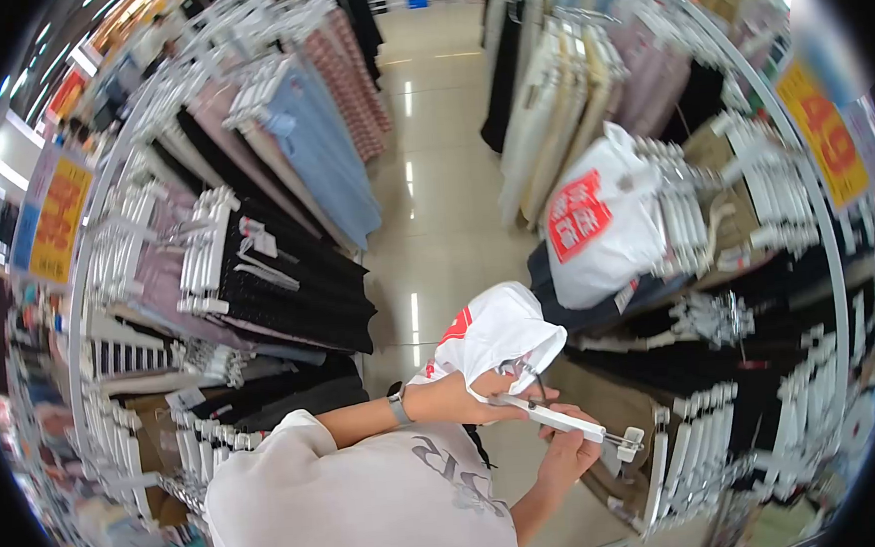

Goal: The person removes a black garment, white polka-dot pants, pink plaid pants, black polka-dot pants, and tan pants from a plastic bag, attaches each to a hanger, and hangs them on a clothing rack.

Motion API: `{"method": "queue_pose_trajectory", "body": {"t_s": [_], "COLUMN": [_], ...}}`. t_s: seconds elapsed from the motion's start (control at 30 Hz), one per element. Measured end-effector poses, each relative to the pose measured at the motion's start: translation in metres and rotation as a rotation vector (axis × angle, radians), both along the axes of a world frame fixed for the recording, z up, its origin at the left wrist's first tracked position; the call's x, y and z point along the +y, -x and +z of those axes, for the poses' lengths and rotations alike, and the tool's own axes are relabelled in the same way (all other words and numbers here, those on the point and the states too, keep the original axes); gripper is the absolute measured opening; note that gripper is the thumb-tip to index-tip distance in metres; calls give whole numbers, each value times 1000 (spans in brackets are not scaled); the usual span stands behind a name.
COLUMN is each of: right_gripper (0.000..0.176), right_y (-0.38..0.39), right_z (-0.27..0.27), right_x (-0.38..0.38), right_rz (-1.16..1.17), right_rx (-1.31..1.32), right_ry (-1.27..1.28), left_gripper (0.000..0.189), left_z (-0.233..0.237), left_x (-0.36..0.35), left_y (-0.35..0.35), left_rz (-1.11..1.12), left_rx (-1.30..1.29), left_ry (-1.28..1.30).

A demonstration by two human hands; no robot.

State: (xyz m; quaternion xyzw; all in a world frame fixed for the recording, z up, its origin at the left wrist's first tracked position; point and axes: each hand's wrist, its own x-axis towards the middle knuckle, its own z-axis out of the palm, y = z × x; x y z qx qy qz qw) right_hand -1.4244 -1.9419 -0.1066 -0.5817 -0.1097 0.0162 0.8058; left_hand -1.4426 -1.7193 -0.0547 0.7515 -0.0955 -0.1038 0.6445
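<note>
A white clip hanger [552,419] with a metal hook and metal clip parts is held in front of my body. My left hand [480,401], with a watch on its wrist, closes round the hook end of the hanger. A white plastic bag [496,325] with red print lies over and beside that hand, its mouth open towards the hanger. My right hand [567,456] grips the hanger from below, near its clip end. Some fingers of both hands are hidden by the hanger and the bag.
Clothes racks run along both sides of a tiled aisle [431,174]. Black trousers [293,292] hang at left, light-blue ones [319,145] beyond. Another white bag [609,218] with a red label rests on the right rack. Price signs [825,134] stand at the rack ends.
</note>
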Motion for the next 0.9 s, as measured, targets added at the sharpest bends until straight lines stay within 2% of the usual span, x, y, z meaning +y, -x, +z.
{"method": "queue_pose_trajectory", "body": {"t_s": [0.1, 0.13, 0.2, 0.23, 0.27, 0.3, 0.37, 0.4, 0.43, 0.5, 0.53, 0.57, 0.63, 0.67, 0.77, 0.9], "right_gripper": [44, 42, 40, 39, 37, 36, 35, 34, 32, 28, 27, 27, 26, 25, 24, 23], "right_y": [-26, -34, -51, -59, -66, -72, -89, -88, -100, -87, -87, -87, -65, -52, -27, 3], "right_z": [24, 27, 32, 34, 39, 46, 46, 59, 46, 50, 40, 27, 11, 7, 0, 4], "right_x": [47, 63, 86, 100, 116, 144, 183, 208, 232, 300, 325, 347, 403, 428, 494, 578], "right_rz": [145, 163, 178, 190, 109, 72, 0, 196, 302, 370, 578, 770, 895, 987, 1184, 1386], "right_rx": [-18, -58, 28, 74, 130, 138, 387, 384, 363, 378, 414, 447, 687, 746, 890, 947], "right_ry": [-9, 6, -52, -77, -59, -193, -257, -220, -221, -149, -160, -177, -263, -298, -282, -259], "left_gripper": [28, 35, 42, 47, 52, 65, 93, 88, 88, 87, 86, 86, 95, 104, 107, 104], "left_z": [1, 0, 5, 8, 12, 12, 9, 15, 12, 4, 8, -12, -13, -21, -14, 0], "left_x": [40, 56, 82, 99, 115, 129, 152, 161, 171, 183, 185, 187, 190, 194, 207, 251], "left_y": [9, 12, 24, 32, 40, 50, 69, 82, 93, 116, 129, 134, 153, 158, 165, 161], "left_rz": [89, 65, 254, 349, 454, 517, 633, 674, 730, 832, 961, 1108, 1400, 1490, 1720, 2041], "left_rx": [62, 73, -83, -181, -267, -269, -294, -249, -278, -336, -263, -351, -389, -427, -647, -641], "left_ry": [329, 179, 184, 67, -59, 53, 281, 477, 520, 608, 565, 560, 595, 502, 427, 408]}}
